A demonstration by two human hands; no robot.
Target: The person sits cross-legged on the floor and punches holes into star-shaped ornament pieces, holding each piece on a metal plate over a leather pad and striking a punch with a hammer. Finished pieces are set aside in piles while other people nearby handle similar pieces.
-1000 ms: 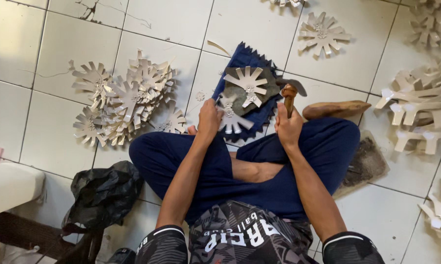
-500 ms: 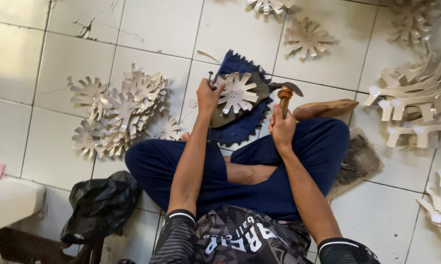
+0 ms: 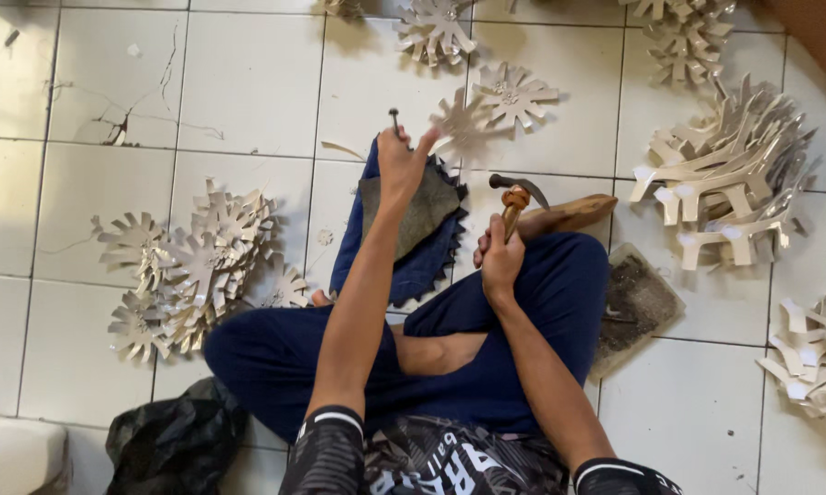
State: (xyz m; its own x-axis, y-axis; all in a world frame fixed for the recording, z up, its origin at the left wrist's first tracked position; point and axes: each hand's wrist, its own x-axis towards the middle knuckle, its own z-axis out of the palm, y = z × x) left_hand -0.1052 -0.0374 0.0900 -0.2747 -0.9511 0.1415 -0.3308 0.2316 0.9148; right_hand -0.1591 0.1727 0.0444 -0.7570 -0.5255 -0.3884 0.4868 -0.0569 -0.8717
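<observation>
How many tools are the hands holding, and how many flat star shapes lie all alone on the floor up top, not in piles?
Hammers: 1, the hammer in the right hand.
Metal punches: 1, the punch in the left hand, which also lifts a star cutout.
Lone star cutouts on the tiles: 2, and.
Total: 4

Soft, even daylight fills the pale floor tiles (image 3: 248,82), brightest beyond the left hand (image 3: 404,165) fingers. Shadows stay faint beneath the star cutouts (image 3: 193,266). Slight motion blur softens the raised cutout (image 3: 463,119).
</observation>
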